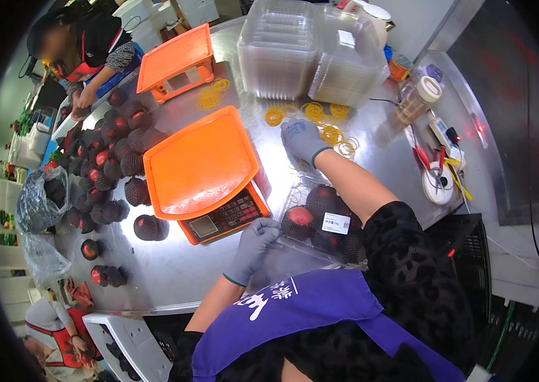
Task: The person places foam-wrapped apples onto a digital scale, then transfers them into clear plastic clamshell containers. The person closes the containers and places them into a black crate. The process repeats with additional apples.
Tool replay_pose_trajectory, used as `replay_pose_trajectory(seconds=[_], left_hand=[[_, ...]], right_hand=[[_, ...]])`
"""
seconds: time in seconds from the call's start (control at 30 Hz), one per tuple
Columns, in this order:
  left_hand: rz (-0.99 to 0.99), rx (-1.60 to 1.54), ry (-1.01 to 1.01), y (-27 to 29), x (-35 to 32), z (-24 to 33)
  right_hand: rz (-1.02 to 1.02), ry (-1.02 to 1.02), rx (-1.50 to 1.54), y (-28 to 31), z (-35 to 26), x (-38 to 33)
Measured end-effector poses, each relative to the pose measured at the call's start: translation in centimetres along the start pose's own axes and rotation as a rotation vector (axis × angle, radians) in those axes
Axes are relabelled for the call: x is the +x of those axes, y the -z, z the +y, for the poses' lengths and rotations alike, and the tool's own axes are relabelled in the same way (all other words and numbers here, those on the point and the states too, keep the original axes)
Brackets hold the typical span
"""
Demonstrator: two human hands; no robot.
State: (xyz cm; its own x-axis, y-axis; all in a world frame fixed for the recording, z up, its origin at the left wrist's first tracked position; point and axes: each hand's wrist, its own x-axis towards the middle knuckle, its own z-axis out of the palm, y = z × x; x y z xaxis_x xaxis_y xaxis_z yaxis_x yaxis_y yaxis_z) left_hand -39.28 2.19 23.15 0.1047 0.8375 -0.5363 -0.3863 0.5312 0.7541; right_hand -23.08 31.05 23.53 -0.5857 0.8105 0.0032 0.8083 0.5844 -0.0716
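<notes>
A clear plastic clamshell box (300, 247) lies on the metal table in front of me. Inside are several red round fruits (299, 220) in black foam nets, and a white label (335, 223) is stuck on top. My left hand (255, 245), in a grey glove, is closed at the box's left edge, with its fingertips at the plastic. Beyond the box, my gloved right hand (304, 140) reaches down among yellow rubber bands (314, 112). Its fingers are curled, and anything in them is hidden.
An orange-topped scale (202, 165) stands left of the box, with a second orange scale (177, 60) behind. Netted fruits (116, 146) are heaped at left. Stacked clear boxes (279, 48) stand at the back. Red-handled pliers (428, 159) lie at right. A co-worker's hand (83, 99) works at far left.
</notes>
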Motion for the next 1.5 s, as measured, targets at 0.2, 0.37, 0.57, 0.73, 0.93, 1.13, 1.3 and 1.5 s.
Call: replay_pose_trajectory(seconds=[0.2, 0.37, 0.57, 0.73, 0.93, 1.13, 1.3, 1.5], left_hand=[[0.003, 0.029, -0.035, -0.4, -0.2, 0.1], [0.074, 0.705, -0.229, 0.2, -1.2, 2.4], [0.120, 0.545, -0.675, -4.5, -0.3, 13.1], [-0.366, 0.215, -0.330, -8.0, -2.1, 14.4], [-0.472, 0.430, -0.368, -8.5, -1.2, 12.9], [-0.488, 0.855, -0.686, -11.9, 0.7, 12.6], [-0.638, 1.013, -0.919, -14.4, -0.9, 14.3], [-0.275, 1.165, -1.024, -10.4, 5.7, 10.3]], right_hand=[[-0.044, 0.074, 0.070, -0.5, 0.4, 0.6], [0.085, 0.057, 0.642, 3.7, 1.9, -1.3], [0.200, 0.147, 0.688, 15.5, -6.1, -12.1], [0.408, 0.006, 0.682, 15.6, -8.9, -18.1], [0.664, -0.237, 1.913, 15.4, -10.9, -25.5], [0.544, -0.550, 2.044, 14.1, -13.1, -30.5], [0.097, -0.562, 1.724, 14.8, -16.4, -34.2], [0.445, -0.850, 0.540, 8.8, -12.2, -40.0]])
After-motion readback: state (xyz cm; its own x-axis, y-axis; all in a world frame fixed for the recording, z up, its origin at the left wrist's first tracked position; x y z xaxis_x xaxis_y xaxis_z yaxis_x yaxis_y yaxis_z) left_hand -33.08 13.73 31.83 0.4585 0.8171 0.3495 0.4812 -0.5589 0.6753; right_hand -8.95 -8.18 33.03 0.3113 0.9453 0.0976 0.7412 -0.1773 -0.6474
